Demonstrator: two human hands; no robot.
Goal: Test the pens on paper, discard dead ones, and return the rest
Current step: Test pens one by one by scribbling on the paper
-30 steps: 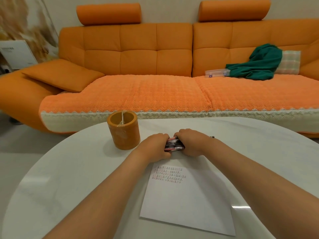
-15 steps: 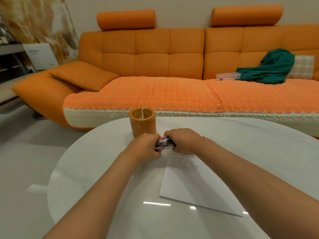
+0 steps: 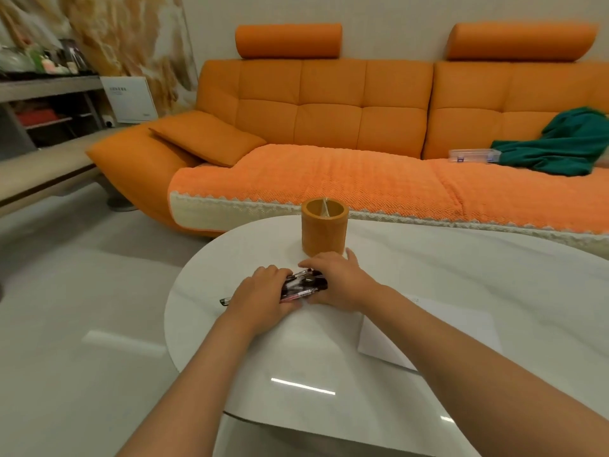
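I see the pen bundle (image 3: 303, 285) has shifted left off the paper (image 3: 461, 328), now just in front of the holder (image 3: 324, 230). Left hand (image 3: 260, 295) and right hand (image 3: 336, 282) stay clamped on its ends. Likely testing done, return next.

Glossy white table (image 3: 461, 291); matt paper (image 3: 461, 328); woven cloth sofa cover (image 3: 346, 179).
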